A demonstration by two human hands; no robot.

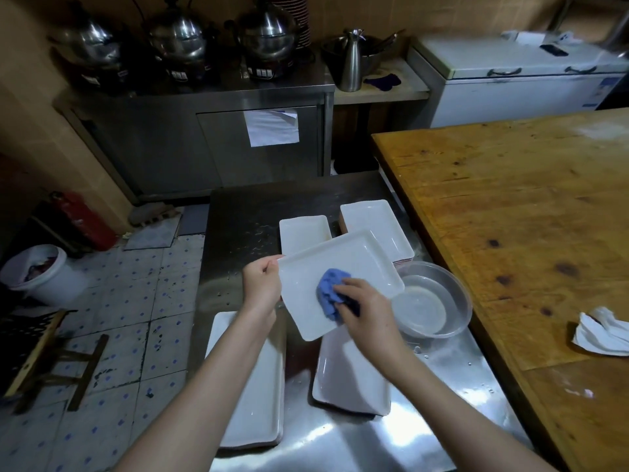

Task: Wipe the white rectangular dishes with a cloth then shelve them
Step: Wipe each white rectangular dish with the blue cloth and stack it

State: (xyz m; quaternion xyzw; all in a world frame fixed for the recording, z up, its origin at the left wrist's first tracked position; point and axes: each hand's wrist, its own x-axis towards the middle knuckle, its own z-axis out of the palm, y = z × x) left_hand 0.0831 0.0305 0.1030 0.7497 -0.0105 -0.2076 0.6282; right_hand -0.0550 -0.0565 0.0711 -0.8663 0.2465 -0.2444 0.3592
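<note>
Left hand (262, 281) pinches 1 edge of a white rectangular dish (306, 294), held tilted above the steel counter (340, 447). A blue cloth (332, 294) is pressed into it by the right hand (366, 308), fingers curled round it. Risk — hard wiping against that 1-edge grip could slip the dish onto the dishes below (350, 379).

This is a commercial kitchen. Three steel rice cookers (177, 46) sit on a stainless cabinet (204, 137). A chest freezer (517, 86) stands beside a worn wooden tabletop (527, 206).
</note>
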